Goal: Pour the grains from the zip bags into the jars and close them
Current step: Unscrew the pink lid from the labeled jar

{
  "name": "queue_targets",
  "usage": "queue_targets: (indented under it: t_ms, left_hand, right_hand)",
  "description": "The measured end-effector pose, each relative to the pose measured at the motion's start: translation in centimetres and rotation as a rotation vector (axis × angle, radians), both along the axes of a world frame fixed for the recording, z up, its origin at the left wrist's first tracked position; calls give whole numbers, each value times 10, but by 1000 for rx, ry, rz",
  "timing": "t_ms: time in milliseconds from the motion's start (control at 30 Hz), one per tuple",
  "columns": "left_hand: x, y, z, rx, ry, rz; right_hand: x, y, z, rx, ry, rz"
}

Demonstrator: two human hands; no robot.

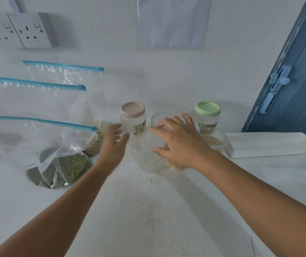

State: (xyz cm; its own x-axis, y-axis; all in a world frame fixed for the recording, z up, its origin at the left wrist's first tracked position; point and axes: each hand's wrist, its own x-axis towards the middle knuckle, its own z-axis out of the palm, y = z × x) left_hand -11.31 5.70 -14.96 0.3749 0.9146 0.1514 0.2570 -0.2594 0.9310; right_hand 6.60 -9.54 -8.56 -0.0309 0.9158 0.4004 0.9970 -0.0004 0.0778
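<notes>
right hand [178, 143] spread over a clear open jar [148, 154] mid-surface, fingers curled on its wall, probably tipping it. left hand [113, 143] open, just beside, holding nothing. jar looks light, stiff, slick: grip its sides. floppy zip bags [37, 138] along the left edge.

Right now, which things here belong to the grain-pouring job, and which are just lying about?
Job:
zip bags of grain
pink-lidded jar
green-lidded jar
clear jar under the right hand
left hand, reaching in

Lying about:
wall sockets
white block
blue door
</notes>
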Motion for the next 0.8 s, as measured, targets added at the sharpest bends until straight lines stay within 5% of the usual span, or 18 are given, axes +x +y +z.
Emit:
queue_targets:
  t_ms: [200,500,800]
  left_hand:
    - [11,54,20,-123,135,-6]
    - [33,77,15,-158,29,-150]
    - [-18,38,-3,-20,65,-56]
  right_hand:
    - [-28,32,-6,-350,-140,-111]
    - [-33,39,-20,-304,-139,-198]
    - [-32,36,-25,-319,-153,-156]
